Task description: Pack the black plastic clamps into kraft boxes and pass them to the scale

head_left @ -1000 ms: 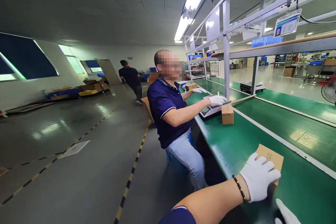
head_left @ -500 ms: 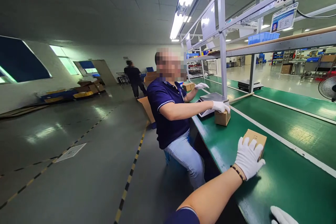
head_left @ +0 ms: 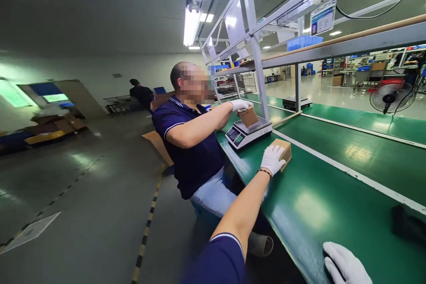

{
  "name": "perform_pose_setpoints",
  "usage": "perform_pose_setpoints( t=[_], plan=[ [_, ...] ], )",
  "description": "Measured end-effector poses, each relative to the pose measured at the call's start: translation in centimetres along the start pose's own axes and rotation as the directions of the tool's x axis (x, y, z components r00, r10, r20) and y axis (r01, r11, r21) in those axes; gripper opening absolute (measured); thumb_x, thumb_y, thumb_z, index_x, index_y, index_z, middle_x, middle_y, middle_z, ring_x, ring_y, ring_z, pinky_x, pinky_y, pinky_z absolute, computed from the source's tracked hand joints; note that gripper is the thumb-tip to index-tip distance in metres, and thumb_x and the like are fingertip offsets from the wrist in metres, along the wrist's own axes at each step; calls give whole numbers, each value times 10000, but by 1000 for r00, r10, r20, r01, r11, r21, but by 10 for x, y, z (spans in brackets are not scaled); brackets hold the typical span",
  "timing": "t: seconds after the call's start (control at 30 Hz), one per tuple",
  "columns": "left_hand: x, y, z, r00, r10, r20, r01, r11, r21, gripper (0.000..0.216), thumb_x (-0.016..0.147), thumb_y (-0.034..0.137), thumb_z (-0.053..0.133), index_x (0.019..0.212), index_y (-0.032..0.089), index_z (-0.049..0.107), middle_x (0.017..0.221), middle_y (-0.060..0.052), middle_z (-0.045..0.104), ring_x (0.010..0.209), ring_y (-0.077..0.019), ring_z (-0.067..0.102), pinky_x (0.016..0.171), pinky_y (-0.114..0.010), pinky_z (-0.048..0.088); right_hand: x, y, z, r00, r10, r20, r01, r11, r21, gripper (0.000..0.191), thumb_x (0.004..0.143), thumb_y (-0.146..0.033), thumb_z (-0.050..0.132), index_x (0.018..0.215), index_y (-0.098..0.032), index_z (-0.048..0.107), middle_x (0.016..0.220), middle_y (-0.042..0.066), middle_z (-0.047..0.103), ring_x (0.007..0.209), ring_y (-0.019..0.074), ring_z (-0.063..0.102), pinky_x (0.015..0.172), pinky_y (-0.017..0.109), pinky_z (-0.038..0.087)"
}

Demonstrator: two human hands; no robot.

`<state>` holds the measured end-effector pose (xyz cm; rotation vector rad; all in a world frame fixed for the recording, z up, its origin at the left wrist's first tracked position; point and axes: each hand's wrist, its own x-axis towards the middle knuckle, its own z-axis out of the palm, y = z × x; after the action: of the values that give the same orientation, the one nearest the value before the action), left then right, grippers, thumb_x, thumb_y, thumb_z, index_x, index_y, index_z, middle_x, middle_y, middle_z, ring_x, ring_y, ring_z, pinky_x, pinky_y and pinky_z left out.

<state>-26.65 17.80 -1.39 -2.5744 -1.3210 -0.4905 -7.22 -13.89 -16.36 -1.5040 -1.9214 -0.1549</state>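
Note:
My left hand (head_left: 273,159), in a white glove with a dark bead bracelet at the wrist, reaches far forward over the green table. Its fingers grip the near side of a small cardboard box (head_left: 285,154) standing on the tabletop. Lower right, my gloved right hand (head_left: 346,264) hovers at the table's near edge with fingers apart, nothing in it; the frame cuts part of it off. Just beyond my box is a digital scale (head_left: 248,136). A co-worker's gloved hand (head_left: 242,105) holds another cardboard box (head_left: 249,117), tilted, over the scale's plate.
The co-worker (head_left: 196,142) sits left at the green table (head_left: 313,204). A metal frame with a shelf (head_left: 346,51) rises above the table. Farther off are a second scale (head_left: 296,103), a fan (head_left: 390,97) and a blue bin (head_left: 304,42). A dark object (head_left: 408,224) lies at right.
My left hand and its box have moved forward, closer to the scale. The co-worker's box has gone from the tabletop up over the scale. My view has turned right.

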Motion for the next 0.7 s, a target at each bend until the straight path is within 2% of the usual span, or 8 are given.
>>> perform_pose_setpoints(
  t=[0.1, 0.2, 0.3, 0.4, 0.5, 0.6, 0.7],
  plan=[
    [15, -19, -2, 999, -54, 11, 54, 999, 2, 422, 890, 412, 576, 1243, 186, 528, 1316, -96, 504, 1213, -277, 467, 1035, -522, 354, 3, -8, -8, 998, 48, 46, -49, 999, 18, 326, 937, -464, 506, 1101, -265, 705, 1086, 36, 711, 953, 199, 695, 795, 260, 597],
    [13, -7, 6, 994, -110, -2, 110, 994, -1, 460, 918, 392, 522, 1312, 158, 476, 1381, -148, 445, 1285, -313, 400, 1082, -539, 286, 5, -14, -12, 996, 74, 40, -76, 997, 32, 352, 944, -481, 479, 1094, -260, 707, 1078, 50, 712, 945, 204, 696, 781, 275, 600],
    [-10, 39, 32, 998, -57, 39, 58, 998, -33, 562, 904, 478, 492, 1371, 171, 435, 1451, -156, 380, 1357, -343, 298, 1126, -509, 214, 7, -16, -12, 998, 57, 20, -58, 998, 5, 375, 951, -482, 454, 1072, -243, 716, 1054, 62, 718, 927, 208, 700, 762, 283, 603],
    [-39, 98, 67, 989, 29, 145, -15, 995, -96, 622, 881, 611, 429, 1355, 211, 476, 1427, -123, 438, 1332, -334, 351, 1104, -485, 268, 7, -19, -11, 998, 64, 24, -64, 997, -32, 383, 960, -472, 429, 1073, -243, 714, 1062, 63, 715, 933, 216, 697, 768, 311, 605],
    [-55, 141, 90, 976, 83, 202, -51, 986, -157, 661, 908, 631, 312, 1402, 208, 429, 1468, -135, 396, 1359, -335, 317, 1113, -505, 245, 5, -23, -11, 994, 103, 31, -101, 994, -44, 384, 964, -469, 416, 1087, -251, 706, 1087, 65, 705, 966, 233, 685, 791, 348, 599],
    [-56, 163, 97, 967, 119, 225, -72, 975, -208, 690, 904, 649, 271, 1432, 220, 387, 1502, -128, 350, 1388, -334, 267, 1134, -518, 200, 7, -26, -15, 992, 117, 48, -116, 993, -16, 350, 959, -442, 436, 1094, -255, 699, 1102, 65, 698, 985, 229, 677, 816, 337, 585],
    [-52, 171, 96, 965, 117, 233, -57, 967, -248, 718, 898, 663, 246, 1435, 208, 389, 1508, -136, 344, 1400, -348, 250, 1142, -532, 183, 11, -27, -20, 993, 105, 56, -106, 994, 20, 326, 954, -425, 451, 1076, -255, 701, 1087, 63, 701, 976, 215, 678, 806, 302, 580]
  ],
)
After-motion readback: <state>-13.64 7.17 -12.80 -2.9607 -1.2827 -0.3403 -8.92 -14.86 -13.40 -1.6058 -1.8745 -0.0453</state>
